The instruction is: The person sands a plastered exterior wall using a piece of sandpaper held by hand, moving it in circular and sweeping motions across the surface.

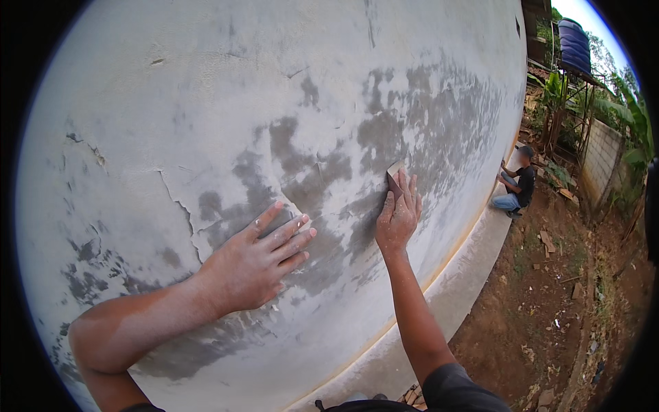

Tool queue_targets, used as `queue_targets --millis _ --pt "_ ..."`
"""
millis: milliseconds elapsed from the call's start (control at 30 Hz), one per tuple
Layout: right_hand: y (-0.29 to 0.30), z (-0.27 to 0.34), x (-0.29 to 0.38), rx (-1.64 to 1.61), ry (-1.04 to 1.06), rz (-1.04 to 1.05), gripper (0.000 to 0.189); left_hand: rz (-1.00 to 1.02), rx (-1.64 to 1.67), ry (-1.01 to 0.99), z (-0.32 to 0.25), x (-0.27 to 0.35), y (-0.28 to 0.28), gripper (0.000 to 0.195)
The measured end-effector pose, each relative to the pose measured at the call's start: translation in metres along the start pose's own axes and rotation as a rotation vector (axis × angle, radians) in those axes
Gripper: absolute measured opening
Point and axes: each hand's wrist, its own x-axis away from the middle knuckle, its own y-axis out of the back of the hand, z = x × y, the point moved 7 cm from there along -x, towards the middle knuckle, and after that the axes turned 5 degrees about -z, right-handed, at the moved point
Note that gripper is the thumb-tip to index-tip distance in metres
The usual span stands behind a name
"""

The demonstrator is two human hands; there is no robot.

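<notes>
A white painted wall (216, 103) fills most of the view, with flaking paint and grey bare patches. My left hand (257, 257) rests against it at the centre, fingers apart and pointing up to the right, holding nothing; pale dust coats the skin. To its right, my right hand (400, 213) presses a folded piece of sandpaper (394, 177) to the wall beside a grey patch. Part of the sheet is hidden under the fingers. A jagged crack with a lifted paint edge (185, 216) runs down just left of my left hand.
A concrete ledge (453, 288) follows the wall's foot, with brown soil (520, 309) and scattered debris beyond. Farther along, a person (517, 183) in a dark cap crouches beside the wall. A blue water tank (574, 46) stands on a raised frame near a block wall (602, 159).
</notes>
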Motion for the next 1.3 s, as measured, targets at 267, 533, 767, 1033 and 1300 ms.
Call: queue_targets --millis 267,533,767,1033,1300 --pt "0.010 0.063 0.019 -0.172 0.313 0.106 0.040 0.007 0.015 -0.011 0.001 -0.008 -0.004 0.058" --pt "-0.002 0.060 0.020 -0.267 0.107 0.079 0.042 -0.017 0.011 0.005 0.001 -0.005 -0.006 0.057" --pt "0.005 0.016 -0.005 -0.092 0.225 0.002 0.038 -0.033 -0.008 -0.012 0.002 -0.009 0.002 0.058" --pt "-0.002 0.075 0.033 -0.250 0.253 0.171 0.041 -0.019 0.013 -0.009 0.001 -0.004 -0.006 0.057" --pt "-0.008 -0.006 0.009 -0.197 -0.098 -0.031 0.042 -0.014 -0.013 -0.037 0.000 -0.001 -0.001 0.054"
